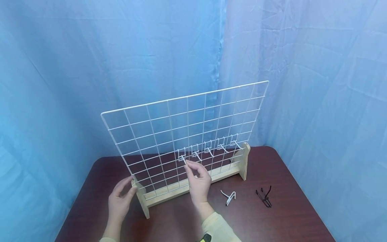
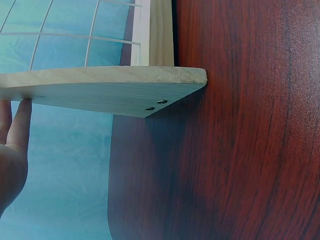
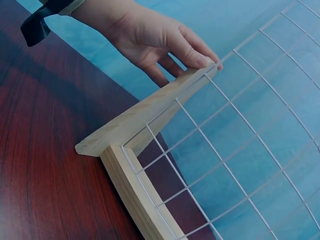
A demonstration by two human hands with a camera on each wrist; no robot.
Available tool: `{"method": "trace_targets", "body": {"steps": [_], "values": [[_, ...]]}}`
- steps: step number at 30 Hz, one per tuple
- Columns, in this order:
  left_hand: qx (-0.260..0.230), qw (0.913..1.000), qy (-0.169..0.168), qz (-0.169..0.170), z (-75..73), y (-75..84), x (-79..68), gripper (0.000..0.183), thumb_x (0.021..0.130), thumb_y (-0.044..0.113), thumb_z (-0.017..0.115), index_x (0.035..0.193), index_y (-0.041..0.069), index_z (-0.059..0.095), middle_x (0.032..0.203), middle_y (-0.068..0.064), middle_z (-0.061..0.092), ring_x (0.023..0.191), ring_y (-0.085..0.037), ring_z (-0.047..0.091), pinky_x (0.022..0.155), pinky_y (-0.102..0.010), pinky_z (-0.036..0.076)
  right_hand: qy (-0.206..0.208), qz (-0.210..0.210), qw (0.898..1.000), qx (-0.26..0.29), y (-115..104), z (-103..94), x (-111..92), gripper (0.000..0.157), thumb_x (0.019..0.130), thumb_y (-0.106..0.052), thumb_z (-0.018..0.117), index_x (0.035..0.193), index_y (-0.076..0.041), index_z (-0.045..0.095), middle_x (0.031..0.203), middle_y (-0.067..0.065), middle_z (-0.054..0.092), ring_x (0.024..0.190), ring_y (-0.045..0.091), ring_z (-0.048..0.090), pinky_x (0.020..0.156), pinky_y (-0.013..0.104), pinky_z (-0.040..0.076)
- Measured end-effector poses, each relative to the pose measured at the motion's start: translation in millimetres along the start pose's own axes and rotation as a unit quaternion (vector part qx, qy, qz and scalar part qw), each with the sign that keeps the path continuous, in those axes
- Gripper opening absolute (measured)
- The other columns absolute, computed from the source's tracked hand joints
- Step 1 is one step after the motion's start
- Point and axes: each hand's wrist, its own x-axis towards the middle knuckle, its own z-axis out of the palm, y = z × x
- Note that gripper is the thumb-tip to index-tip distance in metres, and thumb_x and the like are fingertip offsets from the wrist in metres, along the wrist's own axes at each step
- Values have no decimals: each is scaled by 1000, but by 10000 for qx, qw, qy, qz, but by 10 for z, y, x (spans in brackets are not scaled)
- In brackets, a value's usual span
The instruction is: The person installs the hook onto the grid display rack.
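A white wire grid panel [image 1: 158,143] stands in a pale wooden stand [image 1: 167,196]. My left hand [image 1: 120,197] holds the top of the stand's left end board [image 2: 105,95], thumb on one side and fingers on the other; the right wrist view shows this left hand [image 3: 160,42] too. With thumb and forefinger my right hand [image 1: 199,184] pinches the prong of the leftmost white hook [image 1: 181,157], which hangs on a lower grid wire. Several like it, such as the white hook [image 1: 222,147], hang in a row to its right.
On the dark red-brown table [image 1: 287,222] lie a loose white hook [image 1: 231,198] and, farther right, a black hook [image 1: 266,199]. Pale blue curtains [image 1: 169,50] hang behind and at both sides of the table. The stand's right end board [image 1: 245,161] stands upright.
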Motion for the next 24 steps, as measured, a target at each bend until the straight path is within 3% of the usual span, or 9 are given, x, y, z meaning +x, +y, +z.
{"method": "trace_targets", "body": {"steps": [19,24], "values": [[-71,10000,-31,-1,-6,1,-3,36,85,-11,70,121,-6,65,114,18,56,107,8,51,82,-8,52,28,233,9996,-129,-9,-38,-29,12,81,17,71,91,10,70,95,23,71,92,36,68,87,26,58],[-140,9999,-18,78,-9,-9,0,36,84,-12,70,120,-7,65,114,18,56,108,8,52,82,-10,53,28,360,9989,-312,22,-97,-83,11,83,14,70,94,10,70,95,22,71,91,33,68,85,34,60]]}}
